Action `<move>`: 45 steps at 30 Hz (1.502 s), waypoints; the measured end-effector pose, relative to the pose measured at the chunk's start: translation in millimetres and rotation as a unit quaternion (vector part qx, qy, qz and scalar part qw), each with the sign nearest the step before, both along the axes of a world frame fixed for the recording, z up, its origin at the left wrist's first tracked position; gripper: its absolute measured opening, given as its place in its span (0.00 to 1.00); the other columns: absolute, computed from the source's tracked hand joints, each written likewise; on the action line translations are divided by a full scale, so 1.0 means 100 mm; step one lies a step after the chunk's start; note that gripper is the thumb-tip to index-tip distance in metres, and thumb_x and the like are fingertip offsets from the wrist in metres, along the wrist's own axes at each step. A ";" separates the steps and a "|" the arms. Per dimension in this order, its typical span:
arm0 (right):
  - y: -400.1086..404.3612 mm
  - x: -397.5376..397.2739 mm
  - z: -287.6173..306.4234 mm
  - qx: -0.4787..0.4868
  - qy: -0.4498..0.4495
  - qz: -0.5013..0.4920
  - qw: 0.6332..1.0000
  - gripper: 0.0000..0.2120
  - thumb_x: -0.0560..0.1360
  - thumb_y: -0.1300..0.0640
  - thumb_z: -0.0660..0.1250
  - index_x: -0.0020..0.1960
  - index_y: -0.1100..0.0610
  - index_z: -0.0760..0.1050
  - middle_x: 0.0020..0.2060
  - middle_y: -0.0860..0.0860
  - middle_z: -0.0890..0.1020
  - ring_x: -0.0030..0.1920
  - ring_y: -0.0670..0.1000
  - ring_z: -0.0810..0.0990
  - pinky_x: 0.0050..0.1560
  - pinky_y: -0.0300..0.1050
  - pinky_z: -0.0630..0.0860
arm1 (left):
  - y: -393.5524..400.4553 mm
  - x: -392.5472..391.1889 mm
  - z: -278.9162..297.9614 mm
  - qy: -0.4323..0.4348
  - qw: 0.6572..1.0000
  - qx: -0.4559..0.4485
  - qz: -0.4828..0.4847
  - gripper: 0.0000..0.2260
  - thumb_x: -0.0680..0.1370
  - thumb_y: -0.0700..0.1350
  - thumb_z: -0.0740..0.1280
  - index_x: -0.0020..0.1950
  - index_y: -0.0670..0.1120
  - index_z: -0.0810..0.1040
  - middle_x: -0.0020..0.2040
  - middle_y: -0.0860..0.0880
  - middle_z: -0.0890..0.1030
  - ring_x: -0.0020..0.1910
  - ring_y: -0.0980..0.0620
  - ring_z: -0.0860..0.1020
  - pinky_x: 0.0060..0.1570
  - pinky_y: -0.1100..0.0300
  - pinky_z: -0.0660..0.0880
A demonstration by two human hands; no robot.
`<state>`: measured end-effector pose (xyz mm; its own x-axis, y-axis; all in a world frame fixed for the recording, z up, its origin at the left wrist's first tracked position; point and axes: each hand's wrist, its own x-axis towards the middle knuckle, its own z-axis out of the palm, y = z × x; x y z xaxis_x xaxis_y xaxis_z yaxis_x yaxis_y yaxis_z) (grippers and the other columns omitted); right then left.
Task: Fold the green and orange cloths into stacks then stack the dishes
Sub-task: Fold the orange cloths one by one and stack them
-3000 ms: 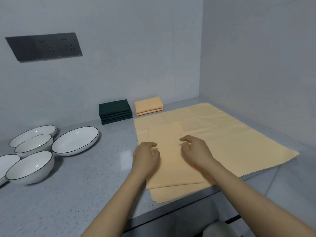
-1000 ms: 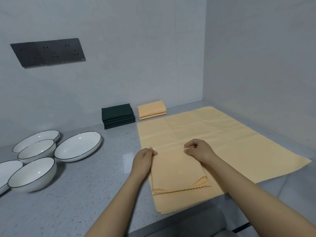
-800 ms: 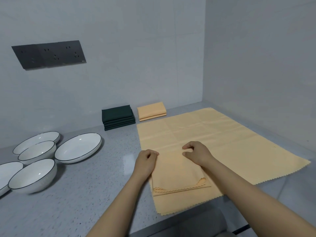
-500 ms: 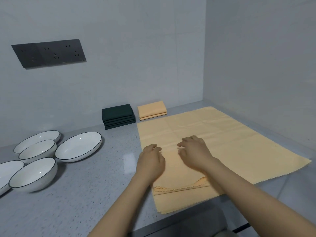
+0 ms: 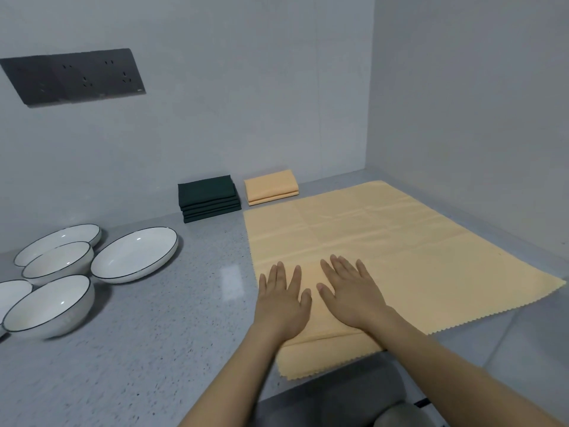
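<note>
A small folded orange cloth (image 5: 312, 328) lies near the counter's front edge, on top of a large spread orange cloth (image 5: 385, 248). My left hand (image 5: 284, 300) and my right hand (image 5: 351, 291) lie flat on the folded cloth, fingers straight and spread, pressing it down. At the back stand a stack of folded dark green cloths (image 5: 209, 198) and a stack of folded orange cloths (image 5: 271, 187). White dishes with dark rims sit at the left: a wide plate (image 5: 135, 255), a bowl (image 5: 49, 306), another bowl (image 5: 58, 263) and a plate (image 5: 58, 241) behind it.
The grey speckled counter (image 5: 138, 349) ends at walls behind and on the right. A dark socket panel (image 5: 74, 76) is on the back wall. Another white dish (image 5: 12, 295) shows at the left edge. A grey padded object (image 5: 335, 399) sits below the counter's front edge.
The orange cloth was folded in half toward me into a smaller rectangle. My hands then let go of its far edge and now lie flat on it with fingers spread.
</note>
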<state>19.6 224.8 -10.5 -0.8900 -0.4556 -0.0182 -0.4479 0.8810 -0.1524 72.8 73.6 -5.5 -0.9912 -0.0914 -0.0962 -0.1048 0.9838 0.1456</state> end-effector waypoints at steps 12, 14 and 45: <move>0.25 0.12 0.08 -0.189 0.028 0.071 0.979 0.25 0.77 0.40 0.52 0.71 0.45 0.67 0.73 0.45 0.63 0.75 0.47 0.50 0.72 0.43 0.37 | -0.07 0.25 0.14 0.070 0.992 0.092 -0.050 0.22 0.83 0.55 0.48 0.76 0.51 0.61 0.78 0.47 0.53 0.77 0.54 0.45 0.74 0.50 0.35; 0.35 0.27 0.16 -0.230 0.026 0.114 0.966 0.22 0.72 0.36 0.54 0.60 0.41 0.77 0.64 0.40 0.74 0.69 0.42 0.61 0.68 0.37 0.46 | -0.07 0.40 0.19 0.087 0.986 0.093 -0.108 0.20 0.83 0.55 0.50 0.73 0.52 0.67 0.77 0.50 0.58 0.77 0.56 0.50 0.74 0.53 0.36; 0.60 0.03 0.52 -0.184 -0.106 0.110 0.971 0.12 0.69 0.43 0.72 0.42 0.50 0.77 0.35 0.44 0.77 0.37 0.45 0.74 0.35 0.39 0.64 | -0.38 0.28 0.47 0.068 0.961 0.251 -0.090 0.08 0.78 0.52 0.65 0.44 0.49 0.79 0.38 0.57 0.79 0.39 0.61 0.75 0.39 0.67 0.68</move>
